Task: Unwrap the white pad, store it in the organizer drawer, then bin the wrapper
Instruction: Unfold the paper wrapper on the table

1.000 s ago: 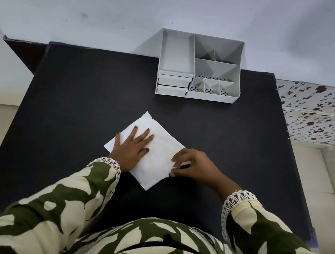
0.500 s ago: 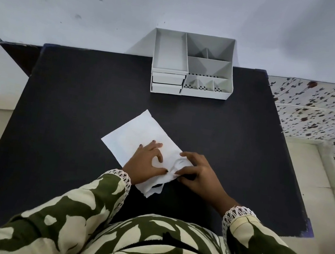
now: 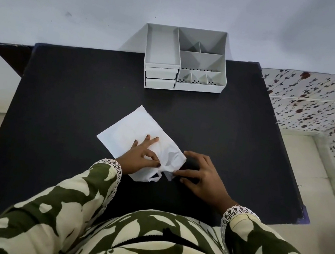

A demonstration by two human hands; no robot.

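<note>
Wrapper (image 3: 140, 129) is lying flat near the middle of the black tabletop (image 3: 69, 94), well short of the organizer (image 3: 184, 59) at the far edge, and the pad is not yet showing. Your left hand (image 3: 142, 158) is pressing down on the packet, outer fingers spread flat, thumb and forefinger pinching the crumpled near corner. Your right hand (image 3: 200, 177) is pinching the torn flap at that same corner, its other fingers curled loosely on the tabletop. You are doing well to be anchoring with the left; be pulling the flap away from it and low along the surface, so the film tears open instead of dragging the whole packet. Judging by the wrinkles, the film is thin and likely to rip unevenly, so be regripping close to the tear. Both drawers (image 3: 161, 77) are looking closed. No brand, label or writing is readable anywhere.
</note>
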